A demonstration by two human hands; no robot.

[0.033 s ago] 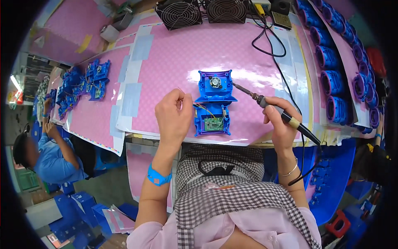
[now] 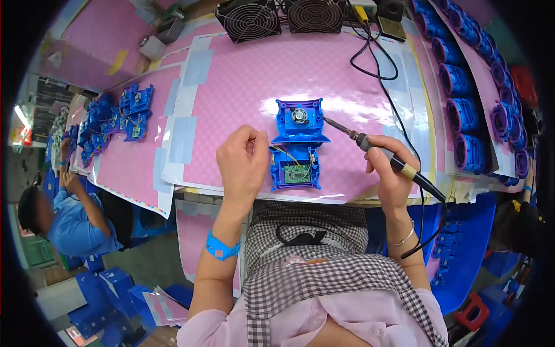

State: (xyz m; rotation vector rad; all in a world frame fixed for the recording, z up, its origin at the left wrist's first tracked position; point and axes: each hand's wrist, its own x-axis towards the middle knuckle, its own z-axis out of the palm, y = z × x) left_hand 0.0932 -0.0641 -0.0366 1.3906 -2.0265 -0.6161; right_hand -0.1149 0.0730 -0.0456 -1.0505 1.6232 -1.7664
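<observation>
With my right hand (image 2: 388, 169) clamped on the soldering iron (image 2: 378, 151) and left fingers (image 2: 250, 140) pinched beside the blue housing (image 2: 298, 144) near the worktop's front edge, I risk scorching plastic or thin wires.

This is an electronics assembly workshop, a factory line. A long workbench (image 2: 243, 75) under pink dotted sheeting runs from left to right. Two small extraction fans (image 2: 280, 17) stand at its far edge, and the right hand (image 2: 390, 173) grips a corded soldering iron (image 2: 381, 153) near an opened blue plastic housing (image 2: 298, 144) with a green circuit board inside. Identical blue parts (image 2: 462, 92) line the right side in rows, more blue housings (image 2: 115, 115) pile at the left, where another worker in blue (image 2: 69, 220) sits
</observation>
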